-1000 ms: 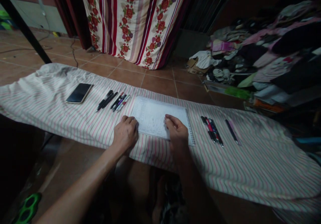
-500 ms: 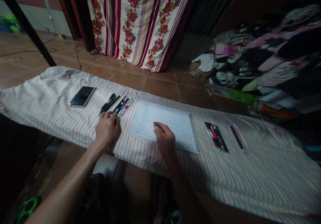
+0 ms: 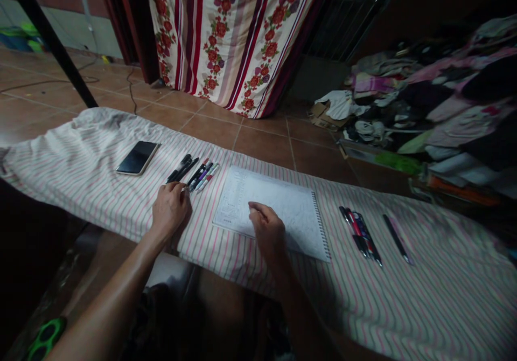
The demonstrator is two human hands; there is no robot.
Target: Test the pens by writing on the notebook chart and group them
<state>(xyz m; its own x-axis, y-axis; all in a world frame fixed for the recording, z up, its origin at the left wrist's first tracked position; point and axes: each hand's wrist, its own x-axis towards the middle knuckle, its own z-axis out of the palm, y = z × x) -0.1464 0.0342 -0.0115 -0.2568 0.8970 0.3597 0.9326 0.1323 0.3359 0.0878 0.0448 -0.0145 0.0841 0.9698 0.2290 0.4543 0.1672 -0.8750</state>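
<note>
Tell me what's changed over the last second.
The left hand has moved left from the edge of the notebook to the pens on the left. The right hand has shifted left over the notebook. Whether either grips anything is unclear. The phone, notebook and pens on the right stayed put.

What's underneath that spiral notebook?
The striped cloth shows around the spiral notebook, which seems to lie directly on it. Anything right beneath the pages is covered, and the cloth hides the top of whatever supports it.
</note>
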